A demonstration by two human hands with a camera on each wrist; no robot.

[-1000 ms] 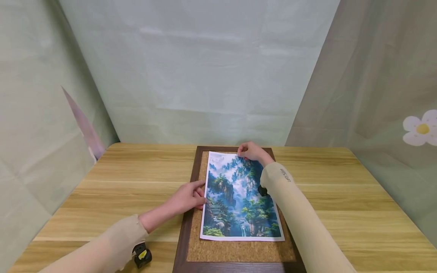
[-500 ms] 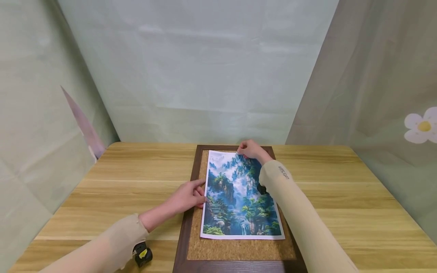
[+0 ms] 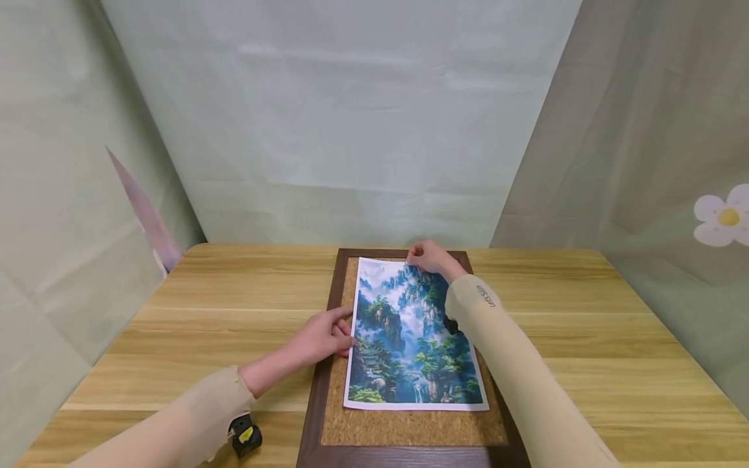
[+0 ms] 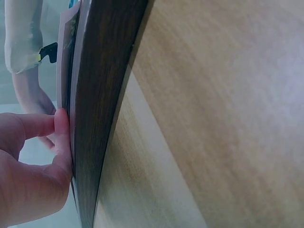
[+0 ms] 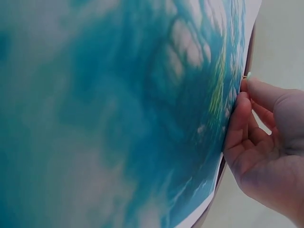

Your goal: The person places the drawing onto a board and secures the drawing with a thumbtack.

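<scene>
- On the wooden table (image 3: 585, 338), a cork board (image 3: 409, 429) in a dark frame is laid flat at the middle, its long side running from near to far. The board could be slid across the smooth wood if it is pushed hard from one side, since nothing is seen to brace it.
- Over the cork, a landscape print (image 3: 409, 338) is spread, with bare cork left showing along its near edge and left side. The sheet is judged likely to skew or buckle if it is pressed at one edge while being pulled at another, and it seems thin enough to crease.
- At the print's left edge, about halfway along, the left hand (image 3: 318, 338) is rested with its fingers loosely extended; in the left wrist view a fingertip (image 4: 61, 124) is seen pressed against the paper's edge and the frame. If this touch is lifted, the sheet could drift out of line.
- At the far right corner of the print, the right hand (image 3: 430, 257) is kept with its fingers curled down at the paper's edge. A small pale object is glimpsed at the fingertips (image 5: 247, 88) in the right wrist view, but what it is cannot be told. A slip here could tear or dog-ear the corner.
</scene>
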